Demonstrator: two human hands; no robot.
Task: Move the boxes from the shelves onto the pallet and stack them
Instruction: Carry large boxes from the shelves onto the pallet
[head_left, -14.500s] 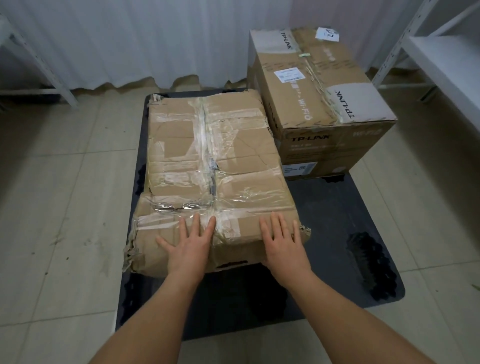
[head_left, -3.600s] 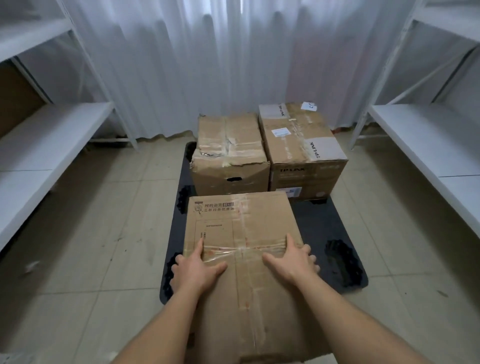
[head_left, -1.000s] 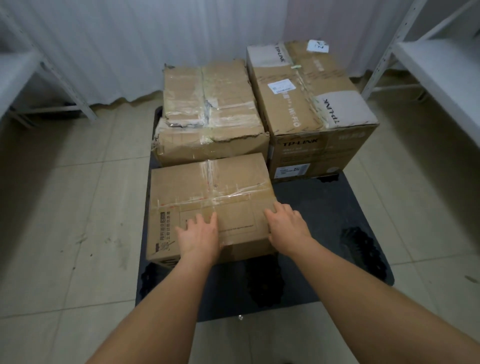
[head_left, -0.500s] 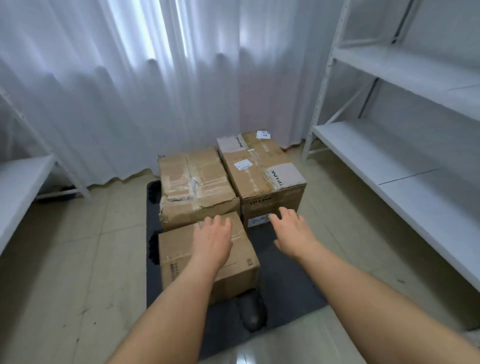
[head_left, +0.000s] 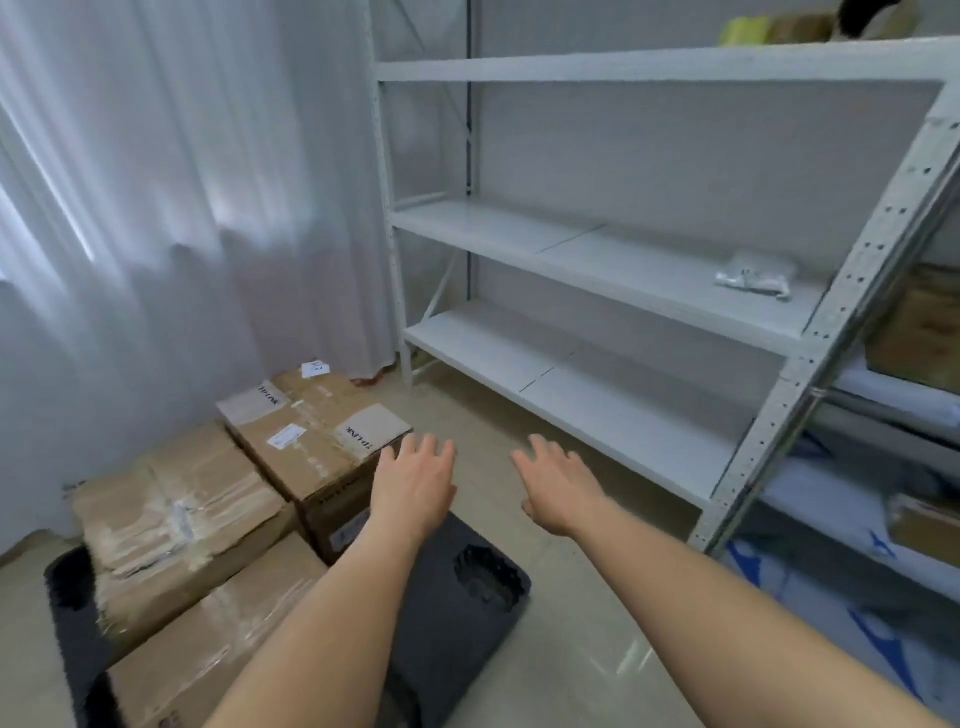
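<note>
Three cardboard boxes sit together on a dark pallet (head_left: 467, 623) on the tiled floor (head_left: 571, 675), beside a white curtain (head_left: 156, 208).

TP-LINK box (head_left: 317, 441): far right of the group, tallest of the three. Brown card, white panels with black lettering on top, small white shipping label near the middle, a white slip at the far corner. Edges fairly square.

Taped box (head_left: 176, 514): left of the TP-LINK box and touching it. Worn, creased card, heavily wrapped in clear tape along the centre seam and across; top sags a little and the edges are ragged.

Near box (head_left: 218, 639): in front of the taped box, close against it, lower than both others. Plain brown, clear tape strips across the top, some print at the lower corner, too small to read. Partly hidden by the left forearm.

None of the three is stacked on another; all rest directly on the pallet. Pallet's right front part is bare, showing a moulded recess.

Left hand (head_left: 415, 483): palm down, fingers straight and loosely spread, holding nothing, in the air in front of the TP-LINK box corner.

Right hand (head_left: 558, 486): palm down, fingers relaxed and apart, holding nothing, over the floor between pallet and shelving.

White metal shelving (head_left: 597, 260) stands to the right. One small clear plastic bag (head_left: 756, 273) on the middle shelf. More brown boxes (head_left: 919, 332) in the next bay at far right, partly cut off by the frame edge.
</note>
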